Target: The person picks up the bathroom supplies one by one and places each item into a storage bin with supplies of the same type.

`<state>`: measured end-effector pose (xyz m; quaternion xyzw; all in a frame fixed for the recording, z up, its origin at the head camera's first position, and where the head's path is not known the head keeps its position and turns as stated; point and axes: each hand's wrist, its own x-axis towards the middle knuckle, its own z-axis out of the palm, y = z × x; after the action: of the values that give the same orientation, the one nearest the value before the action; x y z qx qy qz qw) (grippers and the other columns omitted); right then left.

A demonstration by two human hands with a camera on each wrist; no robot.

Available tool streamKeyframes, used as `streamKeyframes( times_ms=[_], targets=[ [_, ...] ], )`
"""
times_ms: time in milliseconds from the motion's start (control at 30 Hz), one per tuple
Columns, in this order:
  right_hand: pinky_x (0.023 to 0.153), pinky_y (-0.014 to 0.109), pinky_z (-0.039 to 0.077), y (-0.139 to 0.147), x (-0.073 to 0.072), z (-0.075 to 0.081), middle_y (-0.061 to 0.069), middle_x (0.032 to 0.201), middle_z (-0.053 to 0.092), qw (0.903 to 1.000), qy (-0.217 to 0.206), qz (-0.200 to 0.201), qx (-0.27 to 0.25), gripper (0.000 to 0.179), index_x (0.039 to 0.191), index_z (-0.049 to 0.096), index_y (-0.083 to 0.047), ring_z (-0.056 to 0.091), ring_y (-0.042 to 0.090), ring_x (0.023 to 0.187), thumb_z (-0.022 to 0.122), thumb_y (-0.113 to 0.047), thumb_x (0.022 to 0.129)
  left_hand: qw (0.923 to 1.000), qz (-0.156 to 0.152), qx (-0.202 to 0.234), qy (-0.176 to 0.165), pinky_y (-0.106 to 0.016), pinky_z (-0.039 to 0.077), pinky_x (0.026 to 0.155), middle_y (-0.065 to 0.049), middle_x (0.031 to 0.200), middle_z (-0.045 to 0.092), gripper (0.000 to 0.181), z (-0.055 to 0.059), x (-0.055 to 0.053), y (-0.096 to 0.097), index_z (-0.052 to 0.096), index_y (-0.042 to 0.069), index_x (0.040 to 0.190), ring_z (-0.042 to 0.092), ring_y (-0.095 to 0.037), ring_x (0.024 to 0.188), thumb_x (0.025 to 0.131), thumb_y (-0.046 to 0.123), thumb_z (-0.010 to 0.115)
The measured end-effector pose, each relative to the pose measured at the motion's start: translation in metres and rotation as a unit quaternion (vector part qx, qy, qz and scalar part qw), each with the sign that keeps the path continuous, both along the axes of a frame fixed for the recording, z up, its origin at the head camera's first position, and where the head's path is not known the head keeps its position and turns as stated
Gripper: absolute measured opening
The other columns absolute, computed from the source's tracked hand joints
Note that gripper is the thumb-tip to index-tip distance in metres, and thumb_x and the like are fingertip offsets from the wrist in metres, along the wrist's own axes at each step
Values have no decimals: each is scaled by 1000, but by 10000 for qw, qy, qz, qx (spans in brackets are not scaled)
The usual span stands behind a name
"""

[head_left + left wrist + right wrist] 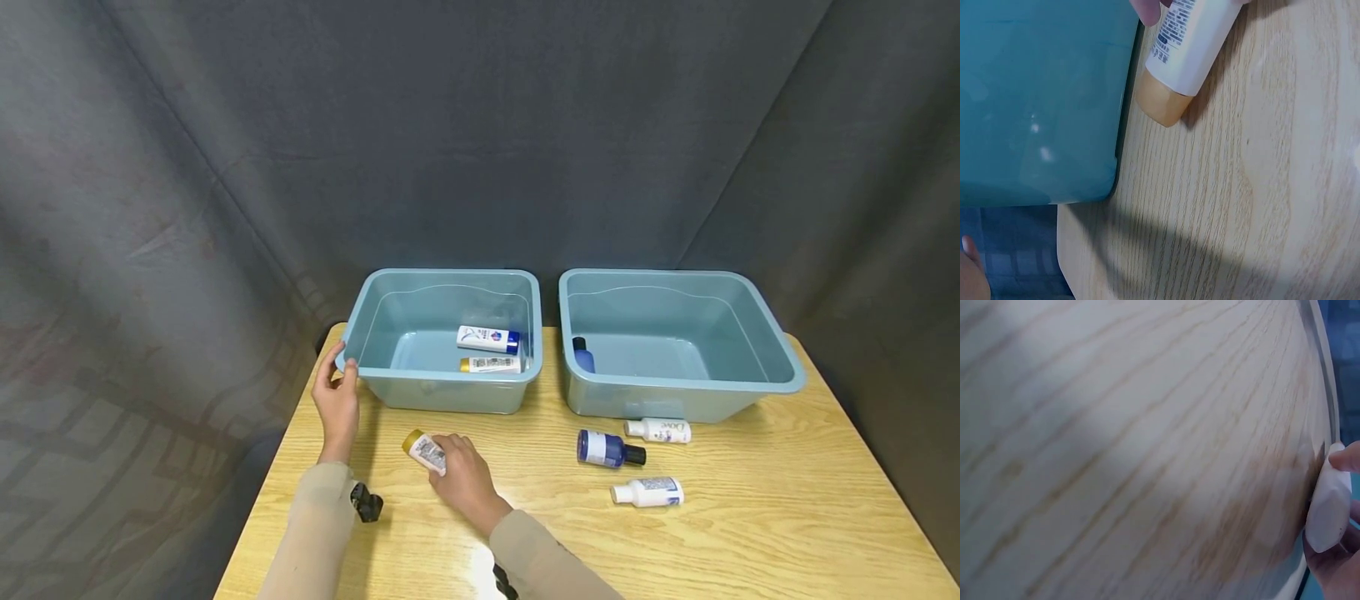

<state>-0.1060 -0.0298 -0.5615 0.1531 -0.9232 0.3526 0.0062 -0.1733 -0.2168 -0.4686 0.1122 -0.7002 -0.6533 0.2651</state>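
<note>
My right hand [467, 479] grips a white bottle with a gold cap [426, 452] in front of the left bin. In the left wrist view, this bottle [1194, 44] lies slanted close over the wood, its printed label showing. The right wrist view has the bottle's white base [1329, 512] between thumb and fingers. My left hand [339, 408] holds the front left corner of the blue bin [442, 393], thumb and fingers at its rim. Inside that bin lie a white bottle with a blue cap [483, 338] and another gold-capped white bottle [491, 365].
A second blue bin [675, 400] stands on the right with a dark blue bottle [583, 356] inside. Before it on the wooden table [787, 500] lie a blue bottle with a black cap [603, 448] and two white bottles [663, 431]. A dark curtain [480, 142] hangs behind.
</note>
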Motion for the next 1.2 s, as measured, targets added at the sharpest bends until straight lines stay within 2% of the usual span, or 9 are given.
streamKeyframes(
  times_ms=[200,367,667,1200],
  targets=[
    [73,28,51,2,-1,0,5,111,67,10000,-40,-45,44,50,122,67,-5,58,16,94,79,-12,74,10000,-2,-62,2,-22,37,77,-17,134,55,38,0,0,-1,57,-1,136,49,-7,98,99,7,56],
    [73,29,51,2,-2,-1,5,111,67,10000,34,-65,37,48,121,68,-6,58,17,94,78,-13,75,10000,0,-37,25,-23,37,78,-17,134,55,39,-1,-1,0,57,0,137,50,-11,100,99,6,56],
    [74,29,51,4,0,1,5,111,67,9998,145,-118,-77,47,119,69,-7,59,17,95,79,-12,74,10000,-27,-32,32,-24,37,78,-17,135,54,39,-2,0,0,57,0,137,49,-7,97,99,7,56],
    [80,30,52,10,8,16,3,114,67,9996,235,-19,-140,46,122,68,-9,59,16,100,78,-15,78,10000,-3,-69,-13,-22,38,73,-19,131,56,38,0,1,0,58,0,136,49,-8,90,99,8,55]
  ],
)
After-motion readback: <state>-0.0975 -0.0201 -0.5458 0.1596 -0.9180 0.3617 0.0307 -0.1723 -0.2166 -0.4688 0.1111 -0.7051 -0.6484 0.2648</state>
